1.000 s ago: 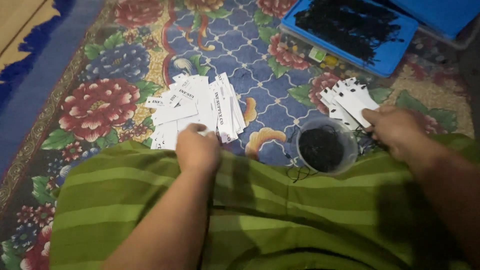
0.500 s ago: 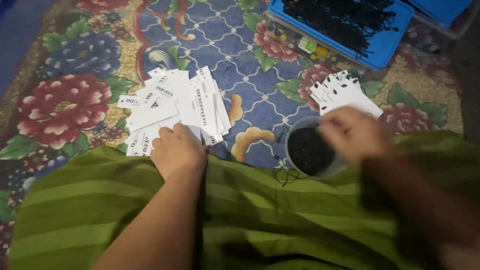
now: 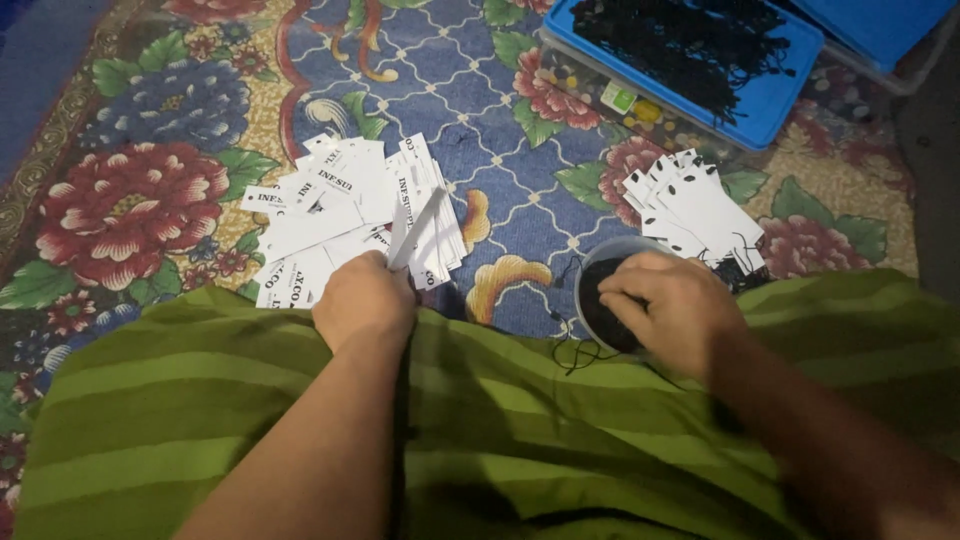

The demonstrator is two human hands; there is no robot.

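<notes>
Tag (image 3: 415, 228) pinched upright in left hand (image 3: 365, 300) above tag pile (image 3: 340, 215) on carpet (image 3: 150, 130). Right hand (image 3: 670, 305) fingers curled into string bowl (image 3: 600, 300); grip contents unclear. Best draw single string, avoid tangles.

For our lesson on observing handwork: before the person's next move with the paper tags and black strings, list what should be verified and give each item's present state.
1. Left hand has a tag: ok, one white tag is raised from the pile of white tags.
2. Right hand reaches the strings: ok, its fingers are over the round container of black strings.
3. String actually pinched: cannot tell, the fingers hide it.
4. Second fan of tags in reach: ok, it lies just beyond the container.
5. Blue tray holds more strings: ok.
6. Loose string on the green cloth: not ok, strands trail out of the container.
</notes>
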